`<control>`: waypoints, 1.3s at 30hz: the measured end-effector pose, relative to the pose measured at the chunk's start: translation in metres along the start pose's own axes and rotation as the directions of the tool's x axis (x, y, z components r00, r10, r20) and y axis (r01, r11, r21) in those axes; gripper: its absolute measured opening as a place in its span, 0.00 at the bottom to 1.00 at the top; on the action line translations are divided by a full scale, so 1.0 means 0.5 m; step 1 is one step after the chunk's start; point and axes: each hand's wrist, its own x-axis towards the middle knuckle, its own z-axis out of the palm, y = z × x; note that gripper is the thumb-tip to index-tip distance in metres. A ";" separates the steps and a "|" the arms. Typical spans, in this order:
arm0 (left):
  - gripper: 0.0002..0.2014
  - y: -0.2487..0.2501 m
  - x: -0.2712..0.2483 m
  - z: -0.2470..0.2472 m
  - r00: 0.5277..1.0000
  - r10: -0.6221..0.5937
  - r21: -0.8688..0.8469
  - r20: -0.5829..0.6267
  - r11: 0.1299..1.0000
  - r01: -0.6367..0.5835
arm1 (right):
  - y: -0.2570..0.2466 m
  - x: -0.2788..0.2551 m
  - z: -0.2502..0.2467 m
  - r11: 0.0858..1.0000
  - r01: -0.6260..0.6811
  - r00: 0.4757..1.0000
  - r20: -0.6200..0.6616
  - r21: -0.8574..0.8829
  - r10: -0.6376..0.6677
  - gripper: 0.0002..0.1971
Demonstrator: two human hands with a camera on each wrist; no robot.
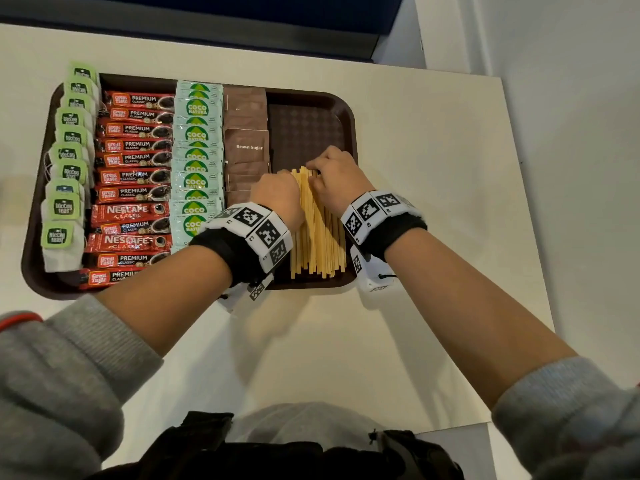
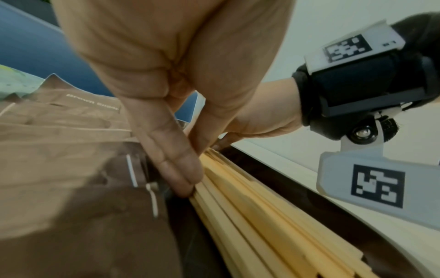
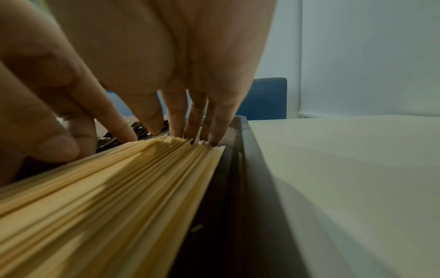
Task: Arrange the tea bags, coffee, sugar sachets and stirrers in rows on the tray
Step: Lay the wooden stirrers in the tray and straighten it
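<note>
Four rows already sit on the tray (image 1: 311, 98): tea bags (image 1: 65, 168) far left of the frame, coffee (image 1: 133, 188) next, green sachets (image 1: 197, 157), then brown sugar (image 1: 246, 143). The stirrers (image 1: 317, 230) are the fifth row, lower right of the tray, lying lengthwise toward me.

My left hand (image 1: 277, 195) has straight fingers (image 2: 176, 169) pressed flat against the bundle's left side. My right hand (image 1: 334, 174) has its fingertips (image 3: 176, 120) spread, touching the far ends of the sticks. Neither hand curls round anything; both just push.

Handling guess: the stirrers look thin, light and stiff, and loose in the stack, so they would slide and fan out easily. Best to square them by pressing sides and ends together; for a lift, pinch the whole bundle mid-length. Their near ends look uneven, so they likely need tapping level. The task looks nearly done.

The tray rests on a pale surface (image 1: 433, 168).
</note>
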 end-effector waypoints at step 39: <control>0.11 -0.018 -0.005 0.016 0.999 0.040 0.014 -0.006 0.999 -0.040 | 0.032 -0.002 -0.023 0.995 0.007 0.996 0.085 -0.097 0.001 0.20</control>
